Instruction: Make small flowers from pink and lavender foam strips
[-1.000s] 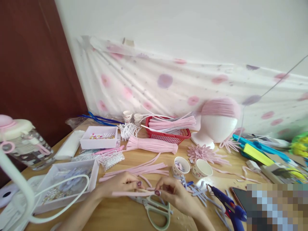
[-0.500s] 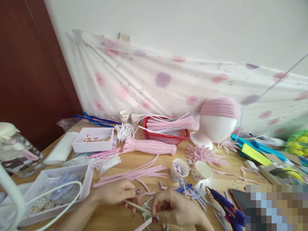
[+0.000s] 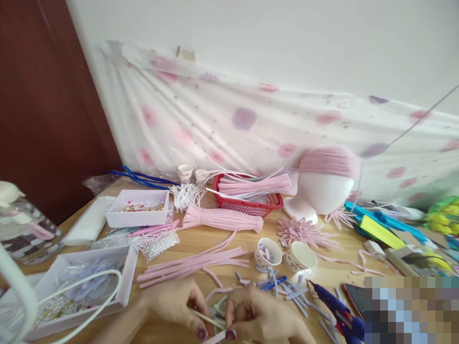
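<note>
Both my hands work close together at the bottom edge of the head view, low over the wooden table (image 3: 322, 274). My left hand (image 3: 175, 306) is curled, its fingertips pinching a thin pink strip (image 3: 215, 338) beside a pale stick. My right hand (image 3: 263, 320) is closed too, thumb and forefinger pinched on the same pink strip. Green-handled scissors (image 3: 219, 306) lie partly hidden under my fingers. A loose fan of long pink strips (image 3: 193, 263) lies just beyond my left hand.
A blue glue gun (image 3: 339, 310) lies at the right next to a phone. Two paper cups (image 3: 285, 255), a red basket (image 3: 247, 203) of pink strips, a white foam head (image 3: 324, 188) and white trays (image 3: 138, 215) of beads stand further back. A clear jug stands at far left.
My hands have drawn nearer to me, toward the bottom edge, and closed tighter together on the pink strip. The view has shifted slightly, so the scissors are mostly out of sight now.
</note>
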The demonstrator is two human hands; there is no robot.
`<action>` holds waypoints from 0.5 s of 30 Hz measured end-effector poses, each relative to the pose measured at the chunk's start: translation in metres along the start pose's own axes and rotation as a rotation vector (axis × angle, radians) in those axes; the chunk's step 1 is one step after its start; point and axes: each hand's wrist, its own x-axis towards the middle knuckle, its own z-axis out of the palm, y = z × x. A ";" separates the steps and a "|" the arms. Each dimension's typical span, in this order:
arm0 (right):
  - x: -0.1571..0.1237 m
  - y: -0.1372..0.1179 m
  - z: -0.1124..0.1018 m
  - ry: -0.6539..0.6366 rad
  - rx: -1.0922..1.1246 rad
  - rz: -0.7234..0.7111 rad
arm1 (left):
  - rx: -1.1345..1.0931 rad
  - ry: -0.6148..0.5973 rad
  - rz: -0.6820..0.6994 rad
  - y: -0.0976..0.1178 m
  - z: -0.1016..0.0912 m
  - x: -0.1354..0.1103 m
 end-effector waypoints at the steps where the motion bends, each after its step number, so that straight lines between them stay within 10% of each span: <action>1: 0.000 -0.001 0.000 0.009 -0.046 0.014 | -0.010 0.014 -0.034 0.000 0.002 0.000; 15: 0.012 0.013 0.013 0.217 0.190 -0.009 | 0.076 0.224 -0.105 -0.021 0.016 0.007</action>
